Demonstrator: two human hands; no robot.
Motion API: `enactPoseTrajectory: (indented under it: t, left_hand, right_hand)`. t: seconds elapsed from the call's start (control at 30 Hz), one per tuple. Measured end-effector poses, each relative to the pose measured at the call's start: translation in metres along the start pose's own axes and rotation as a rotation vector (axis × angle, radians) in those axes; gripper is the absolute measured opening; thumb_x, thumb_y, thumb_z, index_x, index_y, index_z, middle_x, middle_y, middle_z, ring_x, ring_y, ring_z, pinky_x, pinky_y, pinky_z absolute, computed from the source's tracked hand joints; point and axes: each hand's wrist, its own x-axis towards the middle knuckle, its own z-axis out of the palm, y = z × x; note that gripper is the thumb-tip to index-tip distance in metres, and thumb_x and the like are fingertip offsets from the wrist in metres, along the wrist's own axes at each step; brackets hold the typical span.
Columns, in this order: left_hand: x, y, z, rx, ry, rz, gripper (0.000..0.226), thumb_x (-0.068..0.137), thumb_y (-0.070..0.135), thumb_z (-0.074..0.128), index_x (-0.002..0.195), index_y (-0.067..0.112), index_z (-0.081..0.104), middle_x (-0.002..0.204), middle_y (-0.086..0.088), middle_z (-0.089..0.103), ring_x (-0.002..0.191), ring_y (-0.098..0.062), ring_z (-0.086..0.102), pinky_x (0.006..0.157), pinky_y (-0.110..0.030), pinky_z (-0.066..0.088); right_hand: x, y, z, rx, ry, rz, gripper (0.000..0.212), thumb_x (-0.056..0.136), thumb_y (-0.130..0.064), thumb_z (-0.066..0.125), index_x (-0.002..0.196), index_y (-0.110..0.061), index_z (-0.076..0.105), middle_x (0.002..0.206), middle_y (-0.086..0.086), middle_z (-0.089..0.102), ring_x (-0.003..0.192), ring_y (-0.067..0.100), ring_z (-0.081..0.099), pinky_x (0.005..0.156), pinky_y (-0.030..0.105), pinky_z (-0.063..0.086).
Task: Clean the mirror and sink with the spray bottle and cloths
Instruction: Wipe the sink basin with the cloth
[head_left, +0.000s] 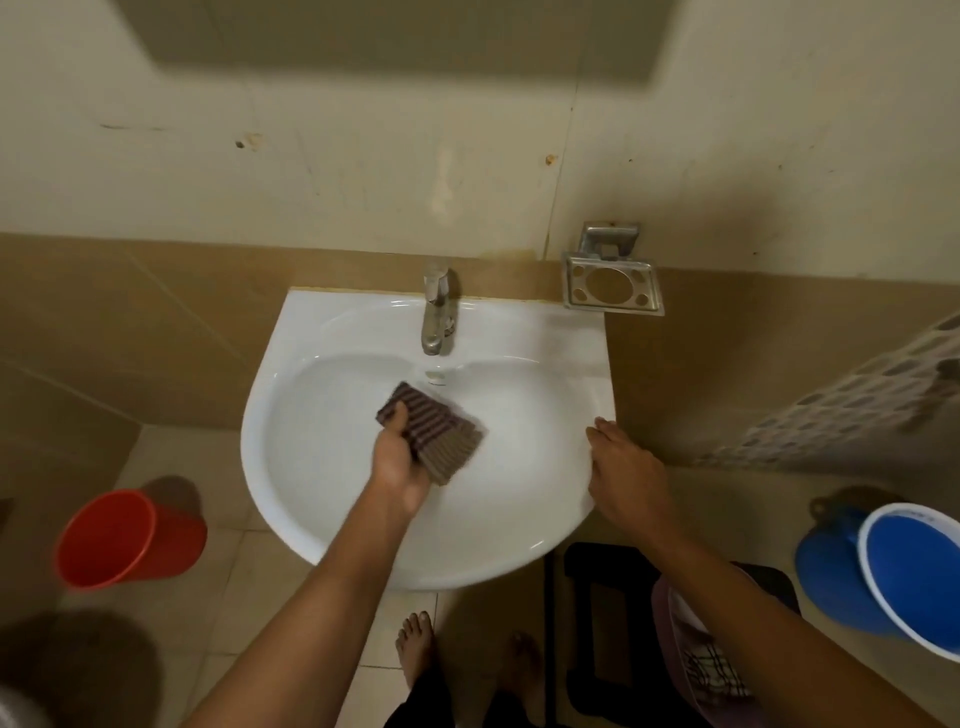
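Inside the white sink (322, 525), left hand (400, 462) grips a folded striped brown cloth (436, 436).

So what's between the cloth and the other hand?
Only bare white sink, seen from the head camera. The cloth is in the left hand; the right hand rests on the rim.

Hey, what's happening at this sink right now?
A person is wiping the inside of the white sink. The left hand grips a folded striped cloth down in the basin, just below the tap. The right hand rests on the sink's right rim, holding nothing. A red bucket stands on the floor to the left and a blue bucket to the right. No spray bottle is in view.
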Motion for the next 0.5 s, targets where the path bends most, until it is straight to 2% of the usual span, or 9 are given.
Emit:
enactPoseTrajectory:
  t: [0.1,0.13,0.2,0.27,0.33,0.4,0.5]
  left_hand:
    - [0.004,0.045,-0.018,-0.029,0.228,0.187,0.033,0.102,0.038,0.040,0.111,0.013,0.058,0.108,-0.008,0.061,0.093,-0.023,0.060,0.080,-0.042,0.052]
    - [0.007,0.054,-0.022,-0.014,0.318,0.216,0.028,0.101,0.039,0.042,0.110,0.016,0.057,0.104,-0.004,0.059,0.089,-0.020,0.059,0.076,-0.039,0.051]
    - [0.019,0.066,-0.028,-0.001,0.433,0.219,0.025,0.098,0.044,0.045,0.106,0.022,0.054,0.093,0.001,0.054,0.086,-0.020,0.054,0.080,-0.040,0.048]
    - [0.035,0.070,-0.027,0.023,0.464,0.170,0.028,0.093,0.051,0.044,0.093,0.025,0.055,0.082,0.001,0.049,0.076,-0.022,0.049,0.076,-0.042,0.043]
    - [0.052,0.070,-0.017,0.078,0.457,0.106,0.031,0.086,0.052,0.041,0.089,0.026,0.057,0.075,0.002,0.049,0.063,-0.019,0.044,0.065,-0.034,0.041]
    - [0.062,0.067,0.003,0.116,0.405,0.074,0.027,0.090,0.048,0.039,0.086,0.025,0.051,0.071,0.002,0.048,0.059,-0.017,0.042,0.061,-0.030,0.038]
    - [0.071,0.059,0.036,0.127,0.300,0.046,0.038,0.097,0.053,0.038,0.079,0.020,0.044,0.060,-0.002,0.049,0.052,-0.019,0.046,0.061,-0.030,0.041]
  right_hand:
    - [0.001,-0.004,0.002,0.001,0.003,0.019,0.045,0.096,-0.004,0.048,0.140,-0.007,0.049,0.153,0.009,0.042,0.140,0.020,0.040,0.103,0.034,0.045]
    - [0.001,-0.005,0.002,0.002,0.001,0.033,0.044,0.096,-0.005,0.048,0.140,-0.007,0.050,0.152,0.009,0.042,0.139,0.021,0.042,0.101,0.036,0.047]
    - [0.001,-0.010,0.002,0.001,0.000,0.056,0.041,0.097,-0.007,0.048,0.138,-0.006,0.052,0.152,0.010,0.043,0.137,0.023,0.045,0.097,0.039,0.051]
    - [0.002,-0.014,0.002,-0.015,-0.009,0.063,0.039,0.097,-0.007,0.048,0.136,-0.005,0.053,0.151,0.011,0.043,0.138,0.025,0.044,0.095,0.040,0.051]
    - [0.004,-0.014,0.005,-0.019,-0.012,0.067,0.039,0.096,-0.007,0.049,0.134,-0.004,0.055,0.150,0.013,0.045,0.139,0.026,0.043,0.095,0.040,0.051]
    - [0.005,-0.014,0.007,-0.019,-0.017,0.073,0.038,0.096,-0.006,0.049,0.132,-0.004,0.056,0.149,0.013,0.046,0.139,0.026,0.042,0.095,0.040,0.051]
    - [0.004,-0.014,0.007,-0.022,0.000,0.075,0.036,0.095,-0.006,0.050,0.130,-0.004,0.058,0.148,0.013,0.048,0.138,0.026,0.044,0.092,0.039,0.053]
